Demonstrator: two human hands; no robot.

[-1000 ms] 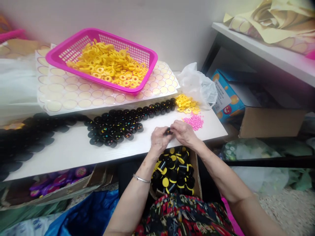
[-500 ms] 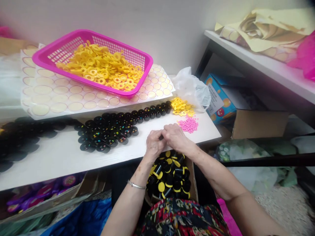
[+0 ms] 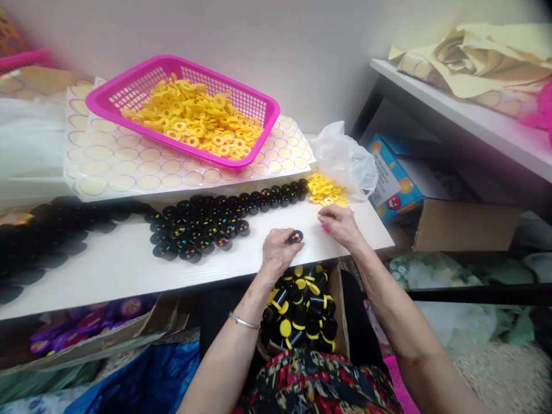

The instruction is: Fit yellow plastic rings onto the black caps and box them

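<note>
My left hand [image 3: 278, 250] is wrapped round a small black cup [image 3: 295, 236], its open mouth turned up with pink bits inside. Over the white table, my right hand [image 3: 338, 223] has its thumb and fingertips pinched together; what sits between them is too small to make out. Just beyond it lies a pile of yellow rings [image 3: 325, 188]. Pink beads [image 3: 325, 228] show beside and under the right hand, mostly covered by it. To the left stand rows of similar black cups [image 3: 202, 221] holding coloured bits.
A pink basket [image 3: 183, 152] of yellow rings rests on sticker sheets [image 3: 146, 172] at the back. Below the table edge, a carton [image 3: 340, 310] holds black containers with yellow lids [image 3: 302, 310]. A plastic bag [image 3: 345, 155] and a blue box [image 3: 394, 181] are at the right.
My hands, which were together above the table edge, have moved apart. The right one has gone right, over the pink beads; the black cup now shows in the left. The view has shifted slightly.
</note>
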